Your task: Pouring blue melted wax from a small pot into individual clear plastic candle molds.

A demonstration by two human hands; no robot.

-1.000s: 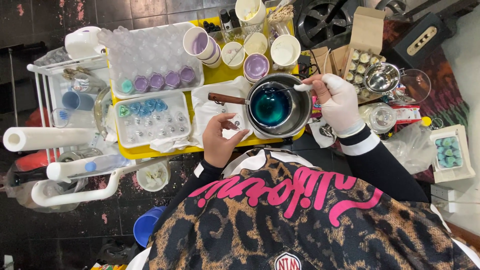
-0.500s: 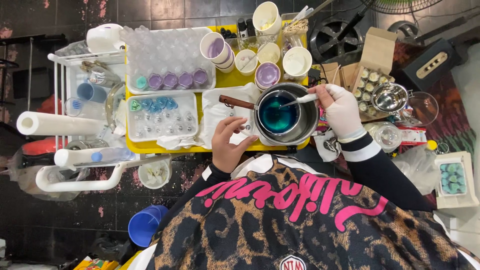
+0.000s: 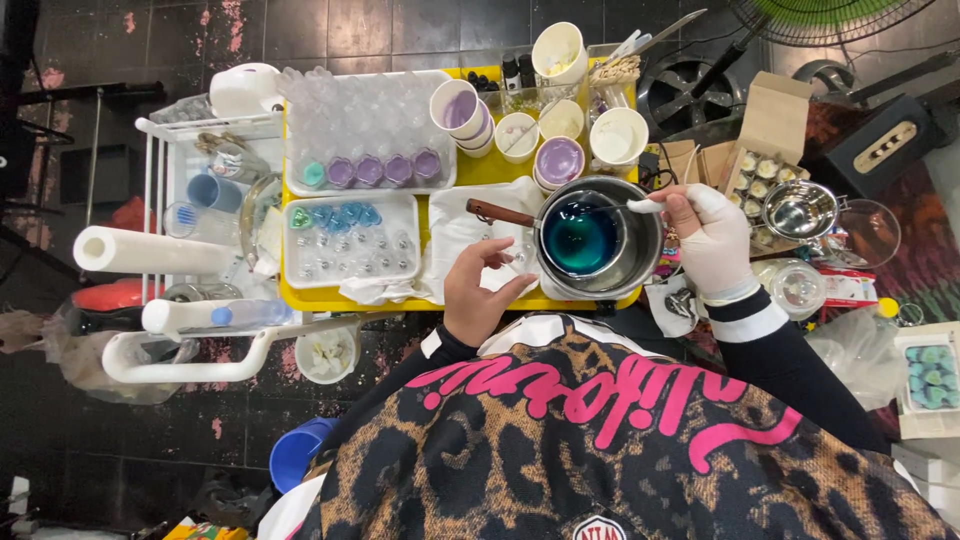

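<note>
I see the steel pot (image 3: 603, 238), holding a glossy teal-blue liquid, at the near right corner of the yellow tray (image 3: 470, 165), its wooden handle pointing left. Cups crowd the tray behind it, moulds to its left. My gloved right hand (image 3: 712, 238) pinches a white spoon (image 3: 625, 207) dipped into it; my bare left hand (image 3: 478, 288) hovers loosely curled and empty, just left of it.
</note>
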